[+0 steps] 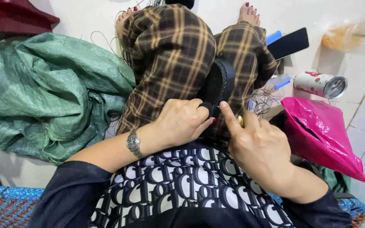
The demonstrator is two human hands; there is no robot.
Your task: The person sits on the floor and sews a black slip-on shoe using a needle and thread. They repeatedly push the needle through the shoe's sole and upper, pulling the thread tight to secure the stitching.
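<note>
A: What do the hands show?
B: The left hand (181, 122), a metal wristwatch (133, 143) on its wrist, closes its fingers around the near end of a black curved rubber sandal strap (219, 82) lying on the lap of brown plaid trousers (170, 55). The right hand (256, 145) rests just beside it, index finger raised against the strap.

A: And the surroundings?
B: A crumpled green woven sack (43, 93) lies at left. At right: a bright pink plastic bag (322, 135), a white cylindrical tin lying on its side (320, 83), and a black flat phone (289, 43).
</note>
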